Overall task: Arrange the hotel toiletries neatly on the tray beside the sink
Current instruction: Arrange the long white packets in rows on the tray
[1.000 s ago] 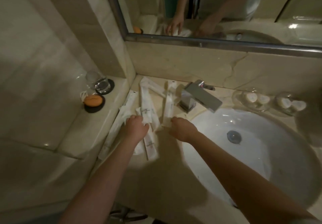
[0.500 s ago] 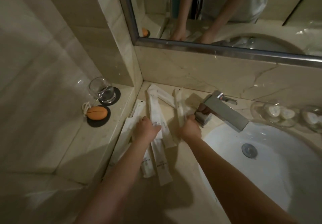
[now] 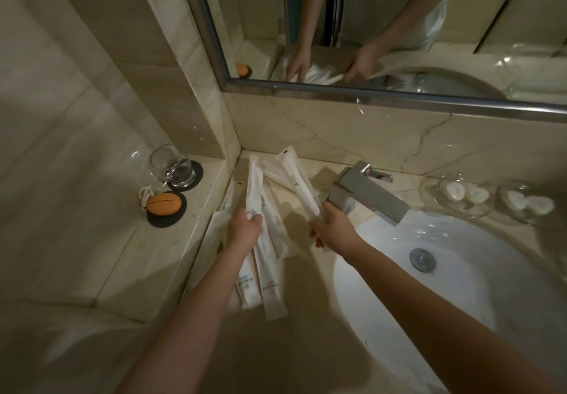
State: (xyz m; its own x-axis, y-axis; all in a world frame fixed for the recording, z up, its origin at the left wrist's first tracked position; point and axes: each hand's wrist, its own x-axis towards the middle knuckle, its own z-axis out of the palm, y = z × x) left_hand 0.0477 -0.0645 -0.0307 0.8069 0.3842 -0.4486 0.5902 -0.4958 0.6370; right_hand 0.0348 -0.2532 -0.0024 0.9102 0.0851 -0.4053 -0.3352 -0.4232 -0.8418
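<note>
So the left hand (image 3: 245, 229) has its fingers curled round a long white packet (image 3: 254, 185) over by the corner wall. The right hand (image 3: 336, 229) is pinching the near end of a second packet (image 3: 299, 183) that slants off toward the back wall, just left of the faucet (image 3: 371, 196). The other packets (image 3: 271, 283) lie in a loose overlapping fan on the tabletop (image 3: 306, 326), between the side ledge (image 3: 144, 255) and the sink (image 3: 383, 271).

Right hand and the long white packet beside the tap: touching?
Touching. In the head view the right hand grips the near end of the packet.
</note>
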